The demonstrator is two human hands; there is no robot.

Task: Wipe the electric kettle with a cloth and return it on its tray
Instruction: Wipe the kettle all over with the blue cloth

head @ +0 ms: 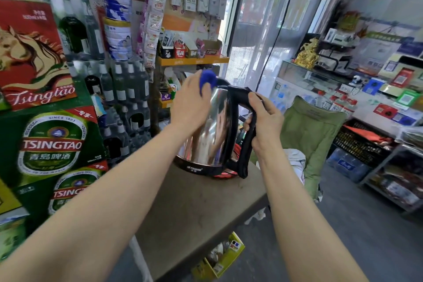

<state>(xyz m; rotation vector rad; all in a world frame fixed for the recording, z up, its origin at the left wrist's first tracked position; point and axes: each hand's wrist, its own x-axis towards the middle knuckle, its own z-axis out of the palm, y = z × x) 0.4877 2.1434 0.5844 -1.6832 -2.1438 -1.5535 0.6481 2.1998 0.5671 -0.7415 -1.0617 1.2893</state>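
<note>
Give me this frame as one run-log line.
stage: wiping | left hand: blue cloth on kettle top | right hand: holds handle | kettle: tilted over table

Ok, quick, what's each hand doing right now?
Left hand: closed on the blue cloth, pressed to the kettle.
Right hand: closed around the kettle's black handle.

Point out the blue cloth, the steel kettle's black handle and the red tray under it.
Blue cloth [207, 80], head view: bunched part above the fingers.
Black plastic kettle handle [246, 149], head view: lower grip.
Red tray [225, 175], head view: rim under the kettle.
</note>
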